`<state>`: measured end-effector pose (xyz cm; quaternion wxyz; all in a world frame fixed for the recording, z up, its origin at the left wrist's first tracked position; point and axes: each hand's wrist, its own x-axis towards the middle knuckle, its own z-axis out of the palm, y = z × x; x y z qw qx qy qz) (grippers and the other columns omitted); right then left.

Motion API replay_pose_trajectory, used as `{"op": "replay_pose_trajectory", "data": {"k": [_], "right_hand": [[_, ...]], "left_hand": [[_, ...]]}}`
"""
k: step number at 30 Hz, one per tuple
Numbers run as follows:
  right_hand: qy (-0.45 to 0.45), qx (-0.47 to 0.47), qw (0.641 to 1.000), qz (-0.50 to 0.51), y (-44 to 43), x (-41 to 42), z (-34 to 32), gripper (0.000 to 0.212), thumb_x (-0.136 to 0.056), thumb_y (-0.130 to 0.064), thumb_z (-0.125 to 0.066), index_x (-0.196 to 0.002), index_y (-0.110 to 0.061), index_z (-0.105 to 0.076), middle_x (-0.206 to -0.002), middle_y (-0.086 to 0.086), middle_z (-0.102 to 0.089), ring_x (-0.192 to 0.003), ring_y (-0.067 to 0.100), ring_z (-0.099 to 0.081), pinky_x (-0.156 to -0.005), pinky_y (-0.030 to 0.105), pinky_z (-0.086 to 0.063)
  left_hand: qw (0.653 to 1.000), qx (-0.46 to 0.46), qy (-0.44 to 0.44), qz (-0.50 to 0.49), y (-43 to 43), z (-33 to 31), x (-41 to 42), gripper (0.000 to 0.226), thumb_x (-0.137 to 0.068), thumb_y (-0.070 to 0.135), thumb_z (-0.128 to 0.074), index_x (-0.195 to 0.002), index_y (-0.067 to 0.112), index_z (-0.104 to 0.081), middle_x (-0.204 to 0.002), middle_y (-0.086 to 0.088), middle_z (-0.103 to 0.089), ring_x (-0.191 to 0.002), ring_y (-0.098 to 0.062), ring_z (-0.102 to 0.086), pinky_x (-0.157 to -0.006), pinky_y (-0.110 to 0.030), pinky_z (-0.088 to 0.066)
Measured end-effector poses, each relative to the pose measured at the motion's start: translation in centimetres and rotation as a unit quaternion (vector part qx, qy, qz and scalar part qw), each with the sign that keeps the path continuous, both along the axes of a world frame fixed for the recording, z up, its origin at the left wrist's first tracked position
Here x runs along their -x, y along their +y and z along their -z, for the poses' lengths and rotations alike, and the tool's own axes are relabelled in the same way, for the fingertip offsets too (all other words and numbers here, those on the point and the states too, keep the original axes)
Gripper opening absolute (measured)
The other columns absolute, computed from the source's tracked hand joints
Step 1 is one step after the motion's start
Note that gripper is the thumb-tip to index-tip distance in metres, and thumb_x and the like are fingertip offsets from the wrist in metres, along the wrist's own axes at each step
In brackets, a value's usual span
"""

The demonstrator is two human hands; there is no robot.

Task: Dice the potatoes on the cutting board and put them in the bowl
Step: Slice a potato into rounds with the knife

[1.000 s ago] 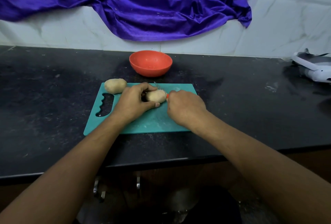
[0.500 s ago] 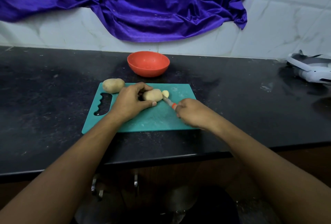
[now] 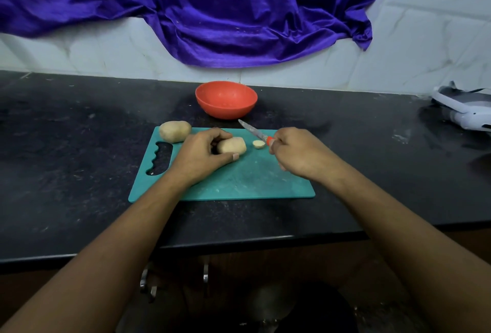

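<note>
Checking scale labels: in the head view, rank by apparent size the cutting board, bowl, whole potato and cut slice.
Largest to smallest:
cutting board
bowl, though farther back
whole potato
cut slice

left hand (image 3: pixel 200 155) and right hand (image 3: pixel 300 155) bare; forearms behind them bare up to frame edge; short thumbnail on left thumb.

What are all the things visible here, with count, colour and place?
counter: 1, black, across view
cloth: 1, purple, on the wall
bowl: 1, orange-red, counter behind board
cutting board: 1, teal, on counter, centre
whole potato: 1, tan, at board's far left corner
cut potato: 1, tan, on board
slice: 1, pale, on board, right of cut potato
knife: 1, orange handle, above board
device: 1, white-grey, counter's right end
left hand: 1, holds cut potato
right hand: 1, grips knife
</note>
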<state>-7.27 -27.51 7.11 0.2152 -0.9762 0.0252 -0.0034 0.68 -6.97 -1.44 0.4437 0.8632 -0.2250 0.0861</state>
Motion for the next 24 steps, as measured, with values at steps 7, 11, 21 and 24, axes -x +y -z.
{"op": "replay_pose_trajectory", "data": {"k": [7, 11, 21, 24], "right_hand": [[0.020, 0.130, 0.991, -0.020, 2.1, -0.1, -1.1, 0.025, -0.100, -0.025, -0.047, -0.075, -0.019, -0.049, -0.078, 0.001, -0.057, -0.068, 0.020, -0.056, -0.057, 0.034, -0.038], [0.032, 0.162, 0.986, -0.026, 2.7, 0.1, -1.6, 0.025, -0.099, -0.024, -0.046, -0.075, -0.019, -0.050, -0.078, 0.002, -0.058, -0.069, 0.020, -0.057, -0.056, 0.033, -0.038], [0.054, 0.214, 0.974, -0.046, 4.8, -1.3, -2.9, 0.019, -0.097, -0.024, -0.051, -0.080, -0.018, -0.045, -0.080, -0.003, -0.047, -0.073, 0.017, -0.052, -0.066, 0.034, -0.040], [0.060, 0.198, 0.977, -0.049, 5.5, -2.5, -2.1, 0.011, -0.096, -0.027, -0.058, -0.096, -0.019, -0.052, -0.082, -0.003, -0.052, -0.077, 0.018, -0.057, -0.064, 0.034, -0.042]], "left_hand": [[1.000, 0.000, 0.011, -0.015, -0.1, 0.3, -0.3, 0.049, -0.077, 0.032, -0.089, -0.121, 0.020, -0.071, -0.110, 0.014, -0.072, -0.098, 0.005, -0.064, -0.081, -0.005, -0.045], [1.000, 0.002, 0.013, -0.013, -0.1, 0.2, -0.3, 0.050, -0.077, 0.032, -0.089, -0.122, 0.022, -0.072, -0.111, 0.015, -0.072, -0.100, 0.003, -0.064, -0.085, -0.010, -0.048], [1.000, 0.000, 0.004, -0.017, -0.1, 0.1, -0.2, 0.048, -0.075, 0.030, -0.091, -0.119, 0.020, -0.074, -0.107, 0.011, -0.075, -0.098, -0.003, -0.067, -0.092, -0.026, -0.054], [1.000, -0.008, -0.003, -0.011, -0.1, 0.1, -0.1, 0.047, -0.076, 0.030, -0.090, -0.119, 0.020, -0.074, -0.108, 0.012, -0.075, -0.098, -0.002, -0.068, -0.092, -0.028, -0.055]]}}
